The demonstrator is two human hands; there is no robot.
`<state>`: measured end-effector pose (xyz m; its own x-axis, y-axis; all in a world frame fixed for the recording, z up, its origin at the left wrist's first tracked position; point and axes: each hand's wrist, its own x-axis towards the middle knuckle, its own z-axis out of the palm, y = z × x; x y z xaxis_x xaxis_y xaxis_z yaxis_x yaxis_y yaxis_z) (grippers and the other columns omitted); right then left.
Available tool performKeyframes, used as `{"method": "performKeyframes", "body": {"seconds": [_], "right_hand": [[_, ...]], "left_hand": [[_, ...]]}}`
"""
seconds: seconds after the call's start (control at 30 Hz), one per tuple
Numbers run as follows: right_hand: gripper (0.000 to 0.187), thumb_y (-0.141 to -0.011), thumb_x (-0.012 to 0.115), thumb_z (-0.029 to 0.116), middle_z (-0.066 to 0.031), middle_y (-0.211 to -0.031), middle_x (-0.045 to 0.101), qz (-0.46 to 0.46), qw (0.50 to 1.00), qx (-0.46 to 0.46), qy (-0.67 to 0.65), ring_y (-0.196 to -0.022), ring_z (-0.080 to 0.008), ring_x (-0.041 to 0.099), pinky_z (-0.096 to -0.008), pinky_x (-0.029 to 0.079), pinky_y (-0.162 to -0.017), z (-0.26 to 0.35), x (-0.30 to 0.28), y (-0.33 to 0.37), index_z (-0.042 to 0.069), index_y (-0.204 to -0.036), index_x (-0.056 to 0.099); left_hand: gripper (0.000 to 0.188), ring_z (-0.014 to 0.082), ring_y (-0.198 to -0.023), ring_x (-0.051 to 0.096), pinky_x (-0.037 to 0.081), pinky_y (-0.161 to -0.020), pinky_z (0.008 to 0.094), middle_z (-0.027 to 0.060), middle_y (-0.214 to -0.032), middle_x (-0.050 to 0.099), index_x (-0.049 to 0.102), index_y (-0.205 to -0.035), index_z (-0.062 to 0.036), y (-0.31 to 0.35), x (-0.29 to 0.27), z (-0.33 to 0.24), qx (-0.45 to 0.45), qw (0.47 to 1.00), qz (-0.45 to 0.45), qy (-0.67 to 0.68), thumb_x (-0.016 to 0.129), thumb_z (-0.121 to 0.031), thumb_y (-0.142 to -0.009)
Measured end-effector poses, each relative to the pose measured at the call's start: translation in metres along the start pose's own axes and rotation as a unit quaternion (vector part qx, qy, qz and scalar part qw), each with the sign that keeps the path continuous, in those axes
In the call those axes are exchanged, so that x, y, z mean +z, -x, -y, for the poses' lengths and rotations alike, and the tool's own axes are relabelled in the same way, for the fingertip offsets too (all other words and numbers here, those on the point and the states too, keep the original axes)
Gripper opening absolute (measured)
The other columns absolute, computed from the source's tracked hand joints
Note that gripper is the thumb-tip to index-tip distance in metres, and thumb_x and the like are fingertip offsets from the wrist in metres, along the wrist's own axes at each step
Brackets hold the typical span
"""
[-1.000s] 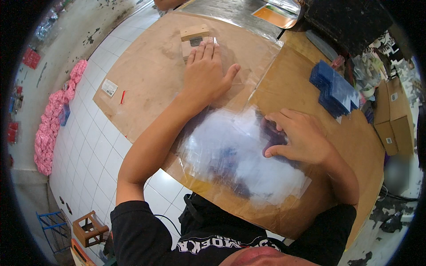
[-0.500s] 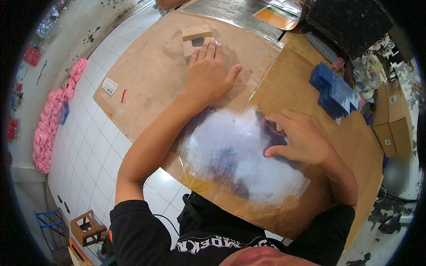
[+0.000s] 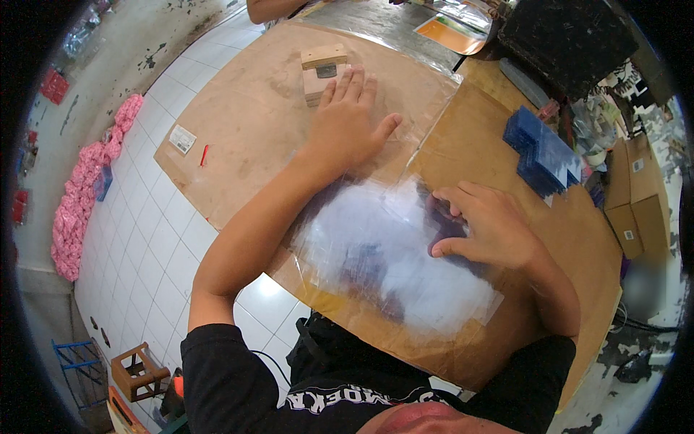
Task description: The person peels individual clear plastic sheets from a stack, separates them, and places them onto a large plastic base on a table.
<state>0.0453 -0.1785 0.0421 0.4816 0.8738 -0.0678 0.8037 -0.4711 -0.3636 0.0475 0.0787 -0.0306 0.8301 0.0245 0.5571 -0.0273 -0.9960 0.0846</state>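
My left hand (image 3: pixel 350 119) lies flat on the brown covering at the far side of the table, fingers stretched and thumb spread. Its fingertips reach the right side of a small wooden block (image 3: pixel 314 84) with a dark metal piece on it. A pile of clear plastic sheets (image 3: pixel 412 253), bright with glare, lies in front of me. At the pile's right side is my right hand (image 3: pixel 495 224), curved with a gap between thumb and fingers and nothing visible held in it. Whether its fingertips touch the top sheet I cannot tell.
A stack of blue-tinted, notched plastic pieces (image 3: pixel 546 152) sits at the table's right. Beyond it stand cardboard boxes (image 3: pixel 640 188). A small red item (image 3: pixel 204 155) and a white label (image 3: pixel 182 139) are at the left edge. Another person's arm (image 3: pixel 275 9) shows at the far edge.
The view has shifted very slightly. My left hand is a little farther right and lower beside the wooden block. The right hand keeps its pose, and the other person's arm reaches farther in.
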Motion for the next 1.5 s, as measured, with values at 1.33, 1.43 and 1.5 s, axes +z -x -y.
{"method": "performKeyframes", "body": {"seconds": [1.33, 1.43, 1.5], "right_hand": [[0.044, -0.071, 0.076, 0.021, -0.0131, -0.087, 0.063, 0.011, 0.968, -0.006, -0.252, -0.076, -0.0217, 0.061, -0.0332, 0.049, -0.067, -0.025, -0.010, 0.005, 0.000, -0.105, 0.059], [0.042, -0.073, 0.075, 0.020, -0.0106, -0.089, 0.061, -0.005, 0.973, -0.037, -0.228, -0.083, -0.0145, 0.057, -0.0291, 0.047, -0.067, -0.023, -0.013, 0.007, -0.001, -0.105, 0.057], [0.041, -0.074, 0.073, 0.018, -0.0087, -0.089, 0.061, -0.003, 0.978, -0.046, -0.205, -0.085, -0.0108, 0.056, -0.0271, 0.047, -0.067, -0.022, -0.014, 0.008, -0.001, -0.106, 0.057]], "left_hand": [[0.049, 0.0127, -0.085, 0.057, 0.045, -0.083, 0.0292, 0.0053, -0.096, 0.060, 0.054, -0.113, -0.0042, 0.020, -0.039, -0.052, 0.092, 0.675, 0.342, 0.647, 0.073, 0.007, -0.069], [0.047, 0.0118, -0.083, 0.055, 0.046, -0.082, 0.0279, 0.0036, -0.092, 0.057, 0.054, -0.113, -0.0039, 0.021, -0.039, -0.056, 0.089, 0.674, 0.280, 0.678, 0.069, 0.009, -0.071], [0.045, 0.0115, -0.082, 0.055, 0.046, -0.081, 0.0274, 0.0032, -0.091, 0.055, 0.054, -0.113, -0.0032, 0.022, -0.042, -0.059, 0.088, 0.675, 0.249, 0.689, 0.068, 0.010, -0.072]]}}
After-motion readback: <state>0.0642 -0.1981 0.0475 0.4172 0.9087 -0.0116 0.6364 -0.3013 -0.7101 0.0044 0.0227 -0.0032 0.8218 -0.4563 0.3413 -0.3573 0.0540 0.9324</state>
